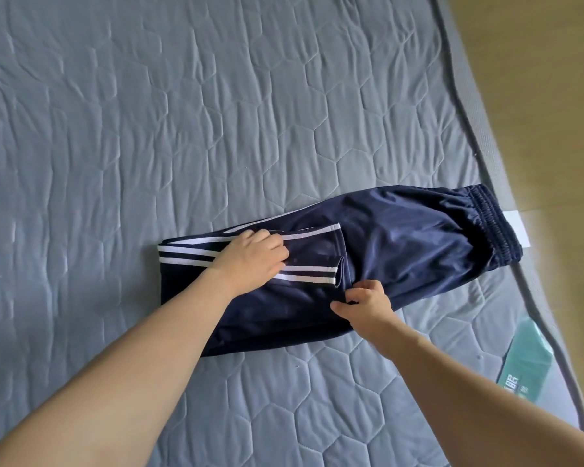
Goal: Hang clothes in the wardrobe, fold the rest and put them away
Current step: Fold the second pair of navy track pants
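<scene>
Trousers, navy with white side stripes, lie across the grey quilted mattress, running from about eight o'clock to two o'clock, with the elastic waistband right at the mattress edge. The leg ends are already doubled back over the thigh part, so this looks like a fold half made.

The left hand rests on the striped cuffs, its fingers curled down onto the cloth, pressing or lightly gripping; which of the two I cannot tell. The right hand, at five o'clock of it, pinches the near hem corner between thumb and fingertips.

Risks, as I judge them: the fabric looks slick and shiny, so the upper layer could slide off the lower once the left hand lifts, leaving the stripes skewed. Pulling on the pinched corner alone may drag the whole stack and wrinkle it. The waistband sits so close to the edge that a tug toward two o'clock could tip that end off the bed toward the wooden floor.
</scene>
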Tool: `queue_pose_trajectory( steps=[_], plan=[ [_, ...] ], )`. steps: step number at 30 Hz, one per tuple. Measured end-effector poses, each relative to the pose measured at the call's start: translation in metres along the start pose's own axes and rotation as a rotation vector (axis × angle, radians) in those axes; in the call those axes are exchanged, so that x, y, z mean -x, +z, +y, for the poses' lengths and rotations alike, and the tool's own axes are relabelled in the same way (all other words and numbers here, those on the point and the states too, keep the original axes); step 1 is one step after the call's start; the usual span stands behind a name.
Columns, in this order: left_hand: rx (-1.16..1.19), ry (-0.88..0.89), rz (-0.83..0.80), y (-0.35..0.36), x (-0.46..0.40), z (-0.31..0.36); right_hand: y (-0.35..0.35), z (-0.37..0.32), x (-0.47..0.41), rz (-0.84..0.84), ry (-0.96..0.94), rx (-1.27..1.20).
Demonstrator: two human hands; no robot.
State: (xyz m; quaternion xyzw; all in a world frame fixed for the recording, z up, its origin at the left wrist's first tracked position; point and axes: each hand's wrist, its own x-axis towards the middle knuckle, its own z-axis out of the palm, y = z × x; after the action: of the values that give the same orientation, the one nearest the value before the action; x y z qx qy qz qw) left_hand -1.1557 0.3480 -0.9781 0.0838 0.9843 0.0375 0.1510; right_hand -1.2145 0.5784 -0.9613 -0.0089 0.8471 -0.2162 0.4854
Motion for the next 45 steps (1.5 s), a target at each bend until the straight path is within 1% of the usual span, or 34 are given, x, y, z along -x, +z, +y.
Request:
queue_pose_trajectory(
  steps=[1, 3, 7, 9, 12, 14, 15, 18, 19, 20, 22, 23, 25, 26, 28, 30, 32, 35, 38, 40, 42, 43, 45],
  plan=[
    [-0.068, 0.039, 0.019, 0.000, -0.001, 0.003, -0.002, 0.002, 0.000, 0.007, -0.019, 0.062],
    [-0.118, 0.132, 0.007, -0.001, -0.003, 0.004, -0.007, 0.004, 0.003, 0.008, -0.040, 0.139],
    [-0.210, 0.277, -0.058, -0.006, 0.001, 0.004, -0.012, 0.006, 0.006, -0.022, -0.080, 0.196],
    [-0.324, 0.322, -0.092, -0.007, 0.004, 0.005, -0.017, 0.003, 0.008, -0.030, -0.115, 0.245],
    [-0.391, 0.358, -0.119, -0.005, 0.003, 0.010, -0.018, 0.001, 0.005, -0.031, -0.093, 0.261],
    [-0.351, 0.285, -0.127, -0.004, -0.001, 0.012, -0.013, -0.001, 0.007, -0.065, -0.064, 0.308],
    [-0.297, 0.195, -0.112, -0.010, -0.004, 0.012, -0.010, 0.001, 0.005, -0.076, -0.063, 0.336],
    [0.011, -0.242, -0.054, -0.029, -0.018, 0.007, -0.005, 0.005, 0.000, -0.051, -0.013, 0.366],
    [0.092, -0.380, -0.079, -0.034, -0.023, 0.005, -0.006, 0.005, -0.001, -0.043, -0.001, 0.376],
    [0.126, -0.439, -0.124, -0.033, -0.028, 0.004, -0.007, 0.005, -0.001, -0.034, 0.012, 0.383],
    [0.153, -0.423, -0.226, -0.033, -0.037, 0.009, -0.007, 0.003, -0.001, -0.021, 0.030, 0.373],
    [0.181, -0.370, -0.236, -0.033, -0.041, 0.014, -0.006, 0.002, -0.001, -0.017, 0.037, 0.360],
    [0.326, -0.275, -0.205, -0.034, -0.050, 0.024, -0.003, -0.001, 0.000, -0.024, 0.063, 0.310],
    [0.408, -0.248, -0.211, -0.037, -0.055, 0.030, -0.003, -0.003, 0.000, -0.029, 0.070, 0.281],
    [0.456, -0.227, -0.264, -0.039, -0.066, 0.039, -0.006, -0.005, 0.002, -0.037, 0.041, 0.280],
    [0.456, -0.273, -0.297, -0.039, -0.075, 0.044, -0.008, -0.005, 0.002, -0.060, -0.021, 0.310],
    [0.426, -0.323, -0.253, -0.038, -0.082, 0.044, -0.011, -0.004, 0.004, -0.025, -0.076, 0.332],
    [0.368, -0.394, -0.205, -0.034, -0.086, 0.049, -0.012, -0.001, 0.001, 0.039, -0.099, 0.353],
    [0.412, -0.454, -0.187, -0.026, -0.083, 0.052, -0.004, 0.006, -0.008, 0.071, -0.097, 0.361],
    [0.419, -0.459, -0.175, -0.022, -0.083, 0.051, 0.002, 0.017, -0.006, 0.078, -0.116, 0.404],
    [0.353, -0.448, -0.163, -0.022, -0.084, 0.049, 0.007, 0.027, -0.001, 0.095, -0.144, 0.467],
    [0.317, -0.435, -0.155, -0.022, -0.086, 0.048, 0.006, 0.030, 0.002, 0.132, -0.147, 0.461],
    [0.283, -0.392, -0.157, -0.020, -0.090, 0.045, 0.006, 0.028, 0.004, 0.220, -0.141, 0.376]
  ],
)
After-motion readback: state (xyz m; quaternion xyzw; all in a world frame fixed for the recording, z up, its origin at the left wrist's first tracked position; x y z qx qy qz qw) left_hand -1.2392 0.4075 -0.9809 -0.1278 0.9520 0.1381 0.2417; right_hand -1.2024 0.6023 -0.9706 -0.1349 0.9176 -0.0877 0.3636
